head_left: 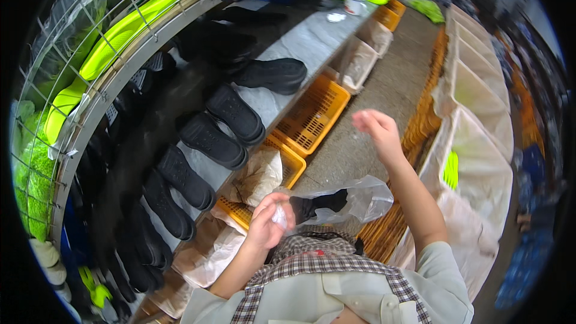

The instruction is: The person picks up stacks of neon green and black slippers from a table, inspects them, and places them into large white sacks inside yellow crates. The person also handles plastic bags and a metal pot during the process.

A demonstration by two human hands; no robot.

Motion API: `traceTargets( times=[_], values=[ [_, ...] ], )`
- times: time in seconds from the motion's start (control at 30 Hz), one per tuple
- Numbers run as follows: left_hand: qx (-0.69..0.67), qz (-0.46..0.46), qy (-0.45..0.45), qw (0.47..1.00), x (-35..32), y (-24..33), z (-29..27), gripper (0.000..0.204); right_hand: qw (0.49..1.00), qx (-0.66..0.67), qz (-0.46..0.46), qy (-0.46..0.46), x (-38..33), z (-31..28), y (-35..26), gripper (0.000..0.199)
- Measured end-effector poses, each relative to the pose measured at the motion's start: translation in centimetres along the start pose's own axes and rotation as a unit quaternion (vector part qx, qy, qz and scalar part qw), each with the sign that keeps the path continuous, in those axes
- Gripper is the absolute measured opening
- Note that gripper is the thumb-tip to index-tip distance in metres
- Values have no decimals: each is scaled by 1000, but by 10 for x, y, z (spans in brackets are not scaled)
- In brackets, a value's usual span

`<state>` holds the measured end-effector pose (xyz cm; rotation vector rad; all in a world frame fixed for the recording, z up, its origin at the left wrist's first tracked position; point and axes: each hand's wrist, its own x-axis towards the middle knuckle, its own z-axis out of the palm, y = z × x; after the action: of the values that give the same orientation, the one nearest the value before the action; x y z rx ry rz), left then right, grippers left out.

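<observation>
My left hand is closed around a small crumpled white wad, in front of my body. Just right of that hand is a clear plastic bag with a dark, shoe-like item showing in it; whether the left hand also grips the bag cannot be made out. My right hand is raised farther out over the floor. It holds nothing, with its slightly blurred fingers loosely stretched. Several black shoes stand in a row on the grey bench to my left.
Yellow crates line the bench's near side, one with brown paper. White cloth-lined bins run along the right. A wire rack holds neon-yellow soles at upper left. A white can stands at the bench's far end.
</observation>
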<state>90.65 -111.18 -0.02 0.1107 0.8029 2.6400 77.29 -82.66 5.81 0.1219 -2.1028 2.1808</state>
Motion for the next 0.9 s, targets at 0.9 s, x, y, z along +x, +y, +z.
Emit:
traceTargets(
  times=[0.9],
  values=[
    [87,300,275,909,221,-47,51,67,795,238,382,-407,361,99,9,24]
  ],
)
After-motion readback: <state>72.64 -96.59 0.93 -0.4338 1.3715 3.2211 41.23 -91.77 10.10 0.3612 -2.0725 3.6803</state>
